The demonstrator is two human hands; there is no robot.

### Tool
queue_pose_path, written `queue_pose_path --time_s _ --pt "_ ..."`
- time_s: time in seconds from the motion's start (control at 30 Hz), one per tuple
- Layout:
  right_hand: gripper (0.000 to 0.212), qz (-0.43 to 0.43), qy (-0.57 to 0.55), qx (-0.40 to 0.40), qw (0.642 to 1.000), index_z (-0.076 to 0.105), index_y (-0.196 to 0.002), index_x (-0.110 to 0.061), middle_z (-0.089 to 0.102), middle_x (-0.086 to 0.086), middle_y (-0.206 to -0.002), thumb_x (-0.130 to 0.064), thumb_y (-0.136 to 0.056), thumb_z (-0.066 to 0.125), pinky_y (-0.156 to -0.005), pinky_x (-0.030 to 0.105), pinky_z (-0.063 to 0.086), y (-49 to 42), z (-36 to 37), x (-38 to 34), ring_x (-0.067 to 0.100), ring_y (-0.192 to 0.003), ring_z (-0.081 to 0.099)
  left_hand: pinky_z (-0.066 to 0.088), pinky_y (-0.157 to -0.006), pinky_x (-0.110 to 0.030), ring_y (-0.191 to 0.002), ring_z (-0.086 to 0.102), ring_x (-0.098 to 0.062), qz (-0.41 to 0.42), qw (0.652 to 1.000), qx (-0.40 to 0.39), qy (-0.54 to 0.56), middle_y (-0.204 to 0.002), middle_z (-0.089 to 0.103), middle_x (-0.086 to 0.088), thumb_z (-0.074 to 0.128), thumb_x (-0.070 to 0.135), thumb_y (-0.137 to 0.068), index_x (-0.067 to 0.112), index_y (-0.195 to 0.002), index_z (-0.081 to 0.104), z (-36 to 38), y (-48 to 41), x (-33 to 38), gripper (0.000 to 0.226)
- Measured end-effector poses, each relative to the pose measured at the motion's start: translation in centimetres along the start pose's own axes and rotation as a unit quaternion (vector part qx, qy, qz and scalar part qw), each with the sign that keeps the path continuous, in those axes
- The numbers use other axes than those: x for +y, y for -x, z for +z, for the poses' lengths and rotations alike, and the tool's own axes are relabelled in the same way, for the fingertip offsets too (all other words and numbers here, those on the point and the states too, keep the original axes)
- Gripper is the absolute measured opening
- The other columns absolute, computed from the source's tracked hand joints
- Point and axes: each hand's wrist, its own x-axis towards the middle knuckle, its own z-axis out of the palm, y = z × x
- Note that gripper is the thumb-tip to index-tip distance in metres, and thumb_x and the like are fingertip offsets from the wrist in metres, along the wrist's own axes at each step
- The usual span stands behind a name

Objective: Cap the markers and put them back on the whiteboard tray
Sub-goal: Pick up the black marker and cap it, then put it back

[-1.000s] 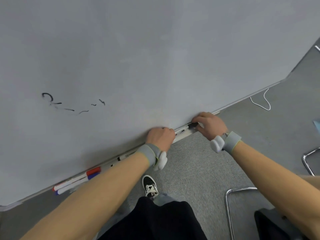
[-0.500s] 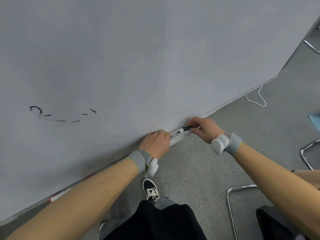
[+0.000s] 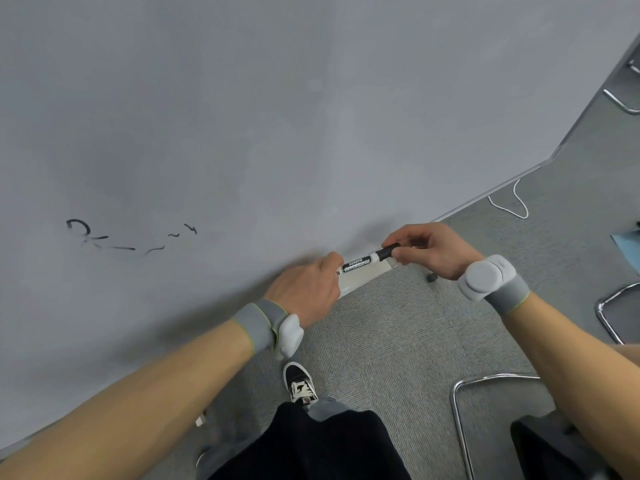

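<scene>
The black-and-white whiteboard marker point(image 3: 360, 263) has its left end buried in the left hand point(image 3: 306, 292); the pale whiteboard tray point(image 3: 363, 276) is mostly hidden behind both hands and the marker.

White whiteboard marker point(image 3: 358, 264) with black cap point(image 3: 387, 252) on, held level above the tray point(image 3: 363, 278)

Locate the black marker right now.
Head view, centre: the marker is held between the left hand and right hand, just above the tray.

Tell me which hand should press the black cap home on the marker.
Right hand: its fingertips already pinch the black cap, while the left hand grips the marker barrel, steadying it.
</scene>
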Motion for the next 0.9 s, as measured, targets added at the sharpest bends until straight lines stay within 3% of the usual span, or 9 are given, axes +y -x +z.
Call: queue_pose_path --time_s 0.1,0.3,0.43,0.73,0.9 --pt "0.016 -0.002 -0.017 0.008 1.000 0.072 -0.098 -0.013 0.062 0.020 -0.070 -0.003 -0.085 0.068 -0.067 0.011 0.048 0.0 0.1 -0.3 0.007 -0.064 0.062 0.050 -0.060 -0.047 -0.071 0.061 -0.041 0.014 1.000 0.017 0.016 -0.097 0.066 -0.017 0.041 0.019 -0.094 0.010 -0.114 0.041 0.0 0.1 0.1 0.022" --pt "0.014 0.017 -0.090 0.007 0.996 0.072 -0.096 -0.010 0.073 0.017 -0.074 -0.003 -0.084 0.069 -0.066 0.017 0.052 0.2 0.2 -0.2 0.015 -0.065 0.067 0.045 -0.052 -0.041 -0.065 0.059 -0.040 0.034 0.999 0.024 0.026 -0.089 0.067 -0.016 0.040 0.029 -0.098 0.011 -0.110 0.044 0.3 -0.1 0.0 0.021" --pt "0.015 0.032 -0.122 0.006 0.992 0.072 -0.095 -0.010 0.076 0.003 -0.072 0.000 -0.085 0.067 -0.065 0.018 0.054 0.4 0.4 0.4 0.015 -0.066 0.070 0.045 -0.052 -0.042 -0.067 0.059 -0.040 0.047 0.998 0.025 0.040 -0.092 0.067 -0.016 0.041 0.028 -0.098 0.011 -0.110 0.045 0.4 -0.3 0.0 0.021" --pt "0.017 0.033 -0.195 0.031 0.980 0.072 -0.096 -0.008 0.076 0.009 -0.077 0.001 -0.088 0.061 -0.066 0.025 0.058 0.7 0.1 1.4 0.019 -0.068 0.070 0.046 -0.054 -0.041 -0.069 0.059 -0.040 0.048 0.997 0.028 0.060 -0.094 0.066 -0.014 0.041 0.028 -0.098 0.012 -0.111 0.046 0.0 -1.1 0.8 0.021" --pt "0.015 0.031 -0.195 0.041 0.979 0.070 -0.098 -0.003 0.075 0.005 -0.074 0.002 -0.089 0.059 -0.062 0.021 0.056 0.9 0.4 1.3 0.015 -0.065 0.069 0.040 -0.053 -0.037 -0.069 0.058 -0.038 0.047 0.996 0.028 0.065 -0.093 0.066 -0.013 0.041 0.028 -0.098 0.012 -0.111 0.046 0.1 -1.0 0.9 0.021"
